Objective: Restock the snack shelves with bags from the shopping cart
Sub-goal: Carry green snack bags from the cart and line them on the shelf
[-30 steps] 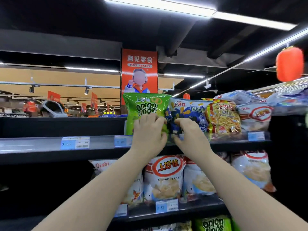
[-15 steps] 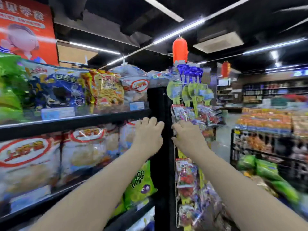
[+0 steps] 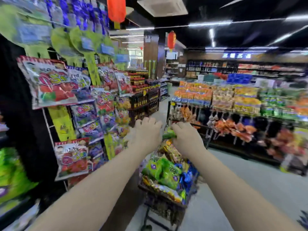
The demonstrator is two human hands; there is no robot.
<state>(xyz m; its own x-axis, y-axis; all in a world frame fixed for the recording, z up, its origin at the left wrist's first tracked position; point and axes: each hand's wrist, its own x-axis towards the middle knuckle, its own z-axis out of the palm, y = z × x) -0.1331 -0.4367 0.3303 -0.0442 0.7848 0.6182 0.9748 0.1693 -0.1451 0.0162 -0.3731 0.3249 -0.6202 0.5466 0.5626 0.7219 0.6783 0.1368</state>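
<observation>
Both hands swung across to above shopping cart [image 3: 166,209], bags [image 3: 162,170] grab next; left hand [image 3: 146,132] loosely curled, empty; right hand [image 3: 186,137] grip unclear

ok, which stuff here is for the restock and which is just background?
Job: shopping cart, green onion-ring bags, blue bags, left hand, right hand.
Background: hanging candy rack, red lantern, shelves across the aisle.

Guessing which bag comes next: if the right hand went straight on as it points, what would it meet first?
The green bag at the far end of the cart, right at the fingertips of the right hand; they may be touching, depth is unclear.
</observation>
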